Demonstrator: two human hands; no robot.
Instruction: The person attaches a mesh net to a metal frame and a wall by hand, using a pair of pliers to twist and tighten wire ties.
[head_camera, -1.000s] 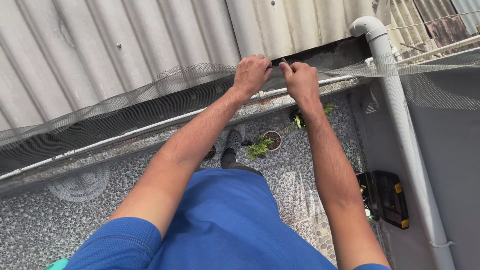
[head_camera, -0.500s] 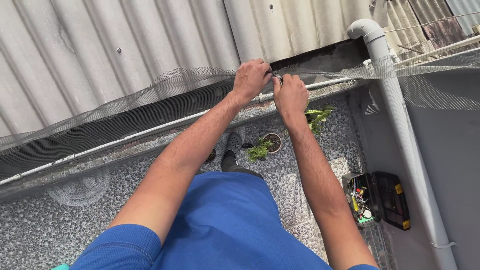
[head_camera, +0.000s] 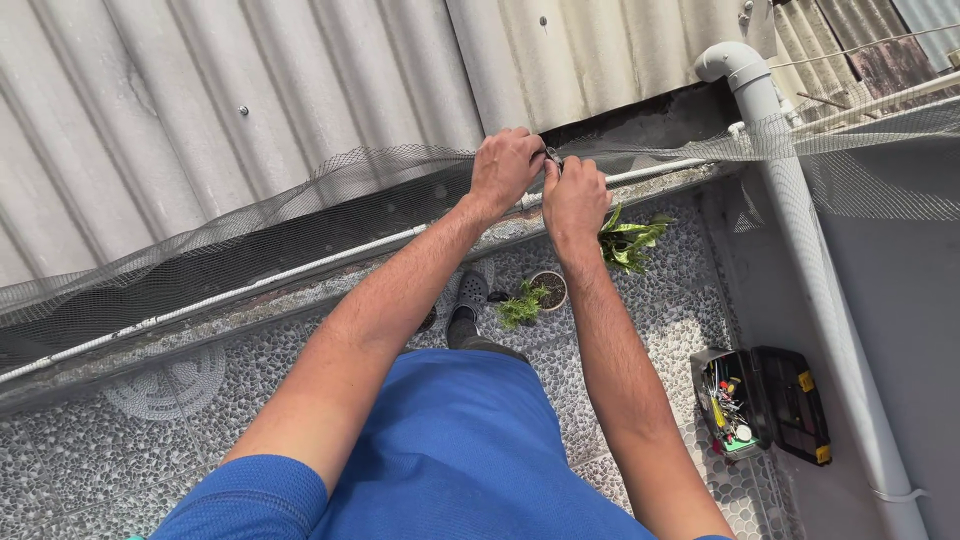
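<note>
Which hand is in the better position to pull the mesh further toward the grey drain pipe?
Right hand: it grips the mesh on the side nearer the drain pipe; the left hand is farther away.

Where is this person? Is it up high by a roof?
Probably yes: an outdoor yard seen from up at the roof's edge. A corrugated roof, a white drainpipe and a pebble floor with potted plants show it.

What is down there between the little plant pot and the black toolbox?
In the head view, only bare pebble floor lies between the small plant pot and the open toolbox; the person's right forearm crosses in front, higher up.
</note>
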